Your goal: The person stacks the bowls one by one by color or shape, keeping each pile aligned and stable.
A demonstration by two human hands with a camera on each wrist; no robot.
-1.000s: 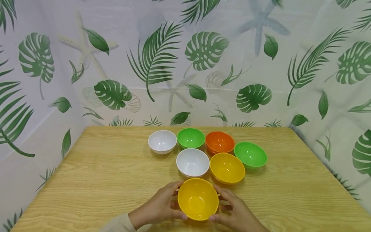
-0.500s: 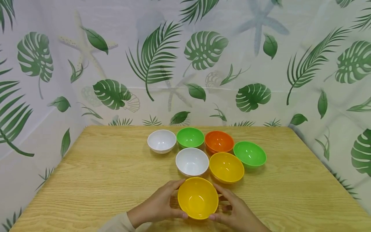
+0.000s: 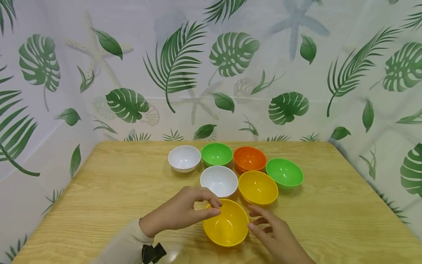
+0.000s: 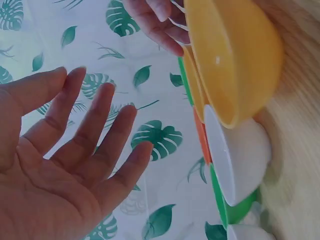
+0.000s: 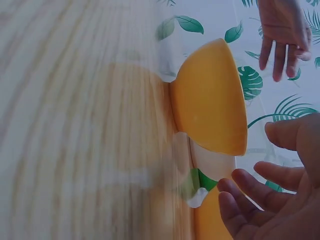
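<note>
A yellow bowl [image 3: 227, 229] stands upright on the wooden table, nearest to me. My left hand [image 3: 188, 209] is raised over its left rim in the head view, and the left wrist view shows that hand [image 4: 85, 150] apart from the bowl with its fingers loosely spread. Beside the bowl's right rim hovers my right hand [image 3: 275, 231], its fingers slightly bent; the right wrist view shows a gap between this hand [image 5: 280, 190] and the yellow bowl [image 5: 212, 102]. Neither hand holds anything.
Behind the near bowl sit a white bowl [image 3: 219, 180] and a second yellow bowl [image 3: 258, 187]. Farther back are another white bowl [image 3: 184, 158], a green bowl [image 3: 217, 154], an orange bowl [image 3: 250, 158] and another green bowl [image 3: 284, 173]. A leaf-patterned cloth [image 3: 197, 73] hangs behind the table [image 3: 115, 183].
Both hands have let go of the near yellow bowl. The left hand has risen above its rim, and the right has drawn slightly away to the right. The bowl stays in place.
</note>
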